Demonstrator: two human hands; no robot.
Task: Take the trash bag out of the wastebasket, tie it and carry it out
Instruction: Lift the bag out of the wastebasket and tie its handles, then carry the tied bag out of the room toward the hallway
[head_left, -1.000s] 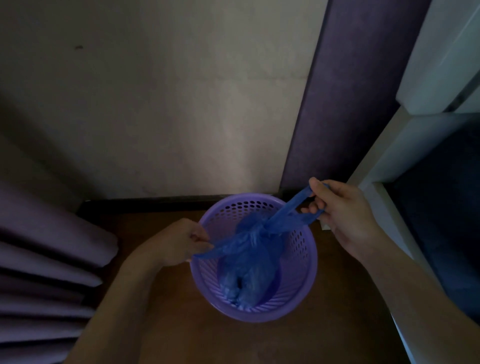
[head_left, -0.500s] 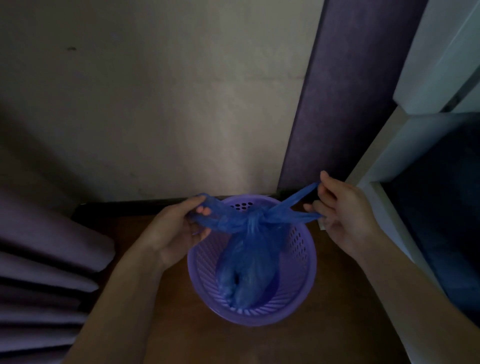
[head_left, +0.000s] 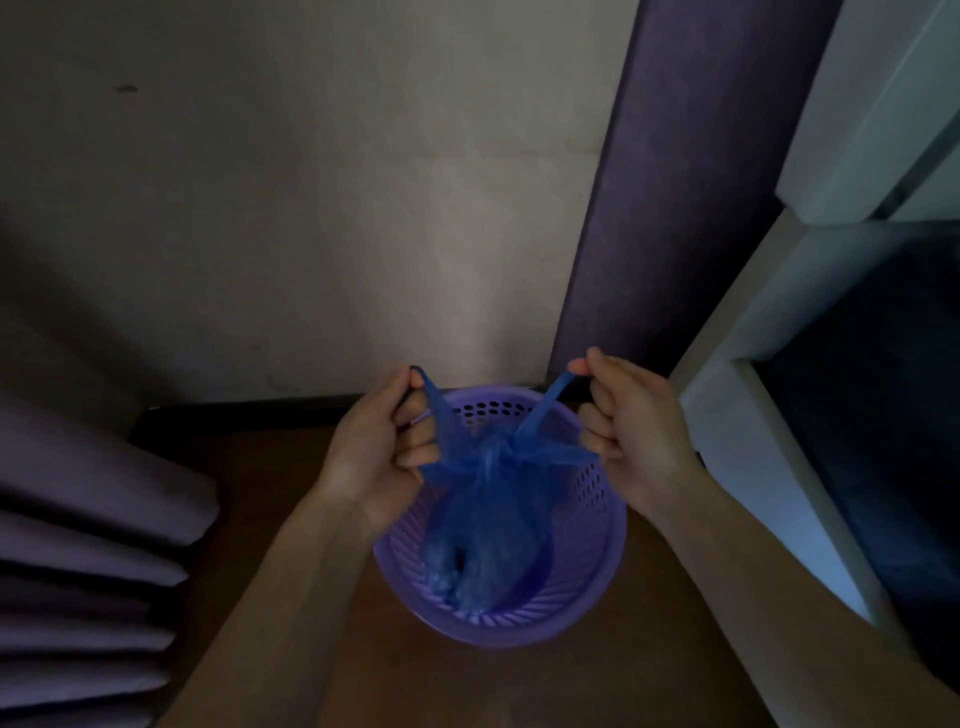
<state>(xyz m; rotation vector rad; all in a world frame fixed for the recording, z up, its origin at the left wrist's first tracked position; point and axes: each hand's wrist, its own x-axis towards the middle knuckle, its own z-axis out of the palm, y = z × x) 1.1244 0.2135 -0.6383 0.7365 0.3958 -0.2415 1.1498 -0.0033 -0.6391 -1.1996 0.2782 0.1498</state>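
A blue plastic trash bag (head_left: 480, 525) hangs inside a round purple perforated wastebasket (head_left: 597, 561) on the brown floor. The bag's neck is gathered into a knot at rim height, and its two handle loops stick up and out. My left hand (head_left: 379, 447) is closed on the left loop, just left of the knot. My right hand (head_left: 631, 431) is closed on the right loop, over the basket's right rim. The bag's bottom rests low in the basket.
A pale wall (head_left: 311, 208) rises right behind the basket. Purple curtain folds (head_left: 78, 545) fill the left side. A dark purple panel (head_left: 675, 182) and a white frame (head_left: 753, 415) stand at the right. Brown floor (head_left: 467, 686) lies in front of the basket.
Both hands rose and came closer together above the basket. The handles, first pulled out sideways, now point upward from a gathered knot, and the bag sits a little higher.
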